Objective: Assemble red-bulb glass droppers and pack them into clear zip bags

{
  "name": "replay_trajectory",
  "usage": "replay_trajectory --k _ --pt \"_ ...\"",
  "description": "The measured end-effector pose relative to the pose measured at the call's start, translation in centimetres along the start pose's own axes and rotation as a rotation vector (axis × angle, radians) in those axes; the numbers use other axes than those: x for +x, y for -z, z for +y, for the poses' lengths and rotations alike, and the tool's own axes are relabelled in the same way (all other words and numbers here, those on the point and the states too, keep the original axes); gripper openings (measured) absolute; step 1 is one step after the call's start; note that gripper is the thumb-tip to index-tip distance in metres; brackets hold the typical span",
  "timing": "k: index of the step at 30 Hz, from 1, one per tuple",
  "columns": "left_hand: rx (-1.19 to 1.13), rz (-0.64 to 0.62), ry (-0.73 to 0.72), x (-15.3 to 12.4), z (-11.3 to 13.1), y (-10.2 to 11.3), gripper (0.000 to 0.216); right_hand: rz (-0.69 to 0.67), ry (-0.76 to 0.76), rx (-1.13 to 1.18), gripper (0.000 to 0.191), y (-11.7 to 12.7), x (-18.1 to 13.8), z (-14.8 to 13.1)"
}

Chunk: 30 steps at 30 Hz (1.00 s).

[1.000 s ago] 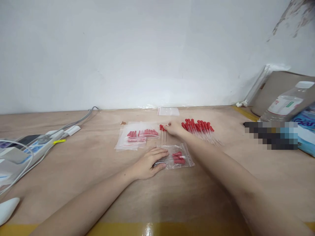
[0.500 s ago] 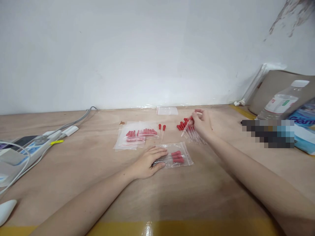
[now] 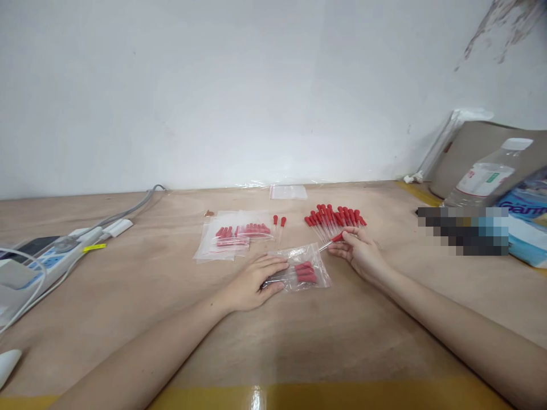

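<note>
My left hand point(image 3: 258, 282) lies on the table with its fingers and thumb around the left end of a clear zip bag point(image 3: 323, 279), gripping it. Inside, several droppers point(image 3: 305, 272) have their red bulbs toward the bag's right side. Between my right thumb and fingers is the red bulb of one more dropper point(image 3: 337, 238). Its glass tip points down-left and is at the bag's upper right edge. My right hand point(image 3: 356, 250) is closed on it. Behind this hand, a fan of red-bulbed droppers point(image 3: 331, 216) lies loose.
Filled zip bags point(image 3: 226, 236) lie stacked left of centre, with two loose droppers point(image 3: 278, 221) beside them. A flat bag point(image 3: 288, 192) is by the wall. A power strip point(image 3: 51, 265) with cables stands left; a water bottle point(image 3: 485, 176) and a blue packet point(image 3: 530, 239) are right.
My right hand has moved from the loose droppers down toward the zip bag, carrying one dropper to its upper right edge. My left hand has stayed on the bag.
</note>
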<state>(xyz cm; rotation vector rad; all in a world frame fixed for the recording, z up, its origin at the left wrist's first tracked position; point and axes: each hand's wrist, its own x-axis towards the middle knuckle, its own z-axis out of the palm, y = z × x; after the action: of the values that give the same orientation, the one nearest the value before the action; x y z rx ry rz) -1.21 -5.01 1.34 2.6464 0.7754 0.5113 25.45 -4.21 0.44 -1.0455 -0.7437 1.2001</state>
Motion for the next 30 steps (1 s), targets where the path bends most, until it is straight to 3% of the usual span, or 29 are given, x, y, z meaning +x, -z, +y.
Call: replay_trajectory --k 3,8,15,21,26,30 --pt "-0.007 0.002 -0.002 0.0 0.0 0.0 0.040 -0.009 -0.003 0.022 0.021 0.0 -0.2 0.0" --pt "-0.005 0.000 -0.007 0.0 0.0 0.0 0.040 0.169 0.280 -0.049 0.031 1.6 0.9 -0.5" --pt "-0.013 0.006 -0.016 0.1 0.0 0.0 0.039 0.144 0.221 -0.050 0.035 1.4 0.6 -0.2" --pt "-0.027 0.028 0.032 -0.1 0.3 0.2 0.052 -0.117 -0.036 0.015 0.028 -0.7 -1.6 0.4" --pt "-0.021 0.027 0.021 -0.2 0.2 0.1 0.057 -0.354 -0.123 -0.170 0.030 -0.8 -2.3 0.5" --pt "-0.012 0.030 0.028 -0.2 0.2 0.0 0.055 -0.440 -0.153 -0.353 0.033 -0.8 -1.8 0.5"
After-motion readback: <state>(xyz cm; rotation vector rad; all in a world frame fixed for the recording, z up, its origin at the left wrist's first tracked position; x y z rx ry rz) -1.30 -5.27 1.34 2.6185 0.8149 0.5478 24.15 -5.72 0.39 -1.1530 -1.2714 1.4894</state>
